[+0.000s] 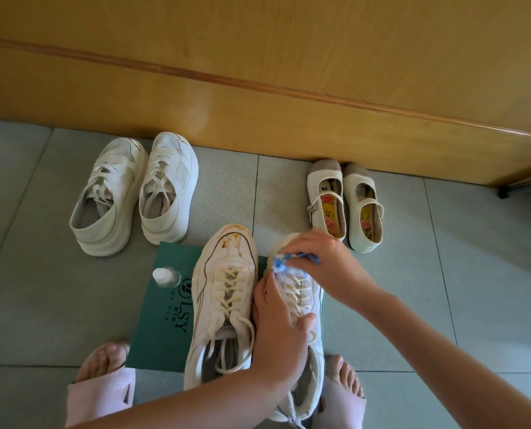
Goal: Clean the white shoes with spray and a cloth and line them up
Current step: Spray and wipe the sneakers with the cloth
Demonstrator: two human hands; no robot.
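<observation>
Fingers of the right hand [326, 264] pinch the cloth [279, 264] over a half-hidden sneaker [301, 294]; the left hand [279, 335] clasps it.

Matt grey floor tiles [443, 274], glossy wood panel [258, 72], clear plastic bottle [166, 277], mesh-fabric sneakers [134, 193], matt green card [162, 320].

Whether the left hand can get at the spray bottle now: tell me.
Probably, once freed: the left hand holds the cleaner sneaker; the spray bottle stands uncovered beyond the stained sneaker.

A green LSY-printed card [162, 332] is laid on the grey tiled floor [41, 305]; a wooden panel [289, 88] is seen beyond it, pink slippers [103, 394] before it.
</observation>
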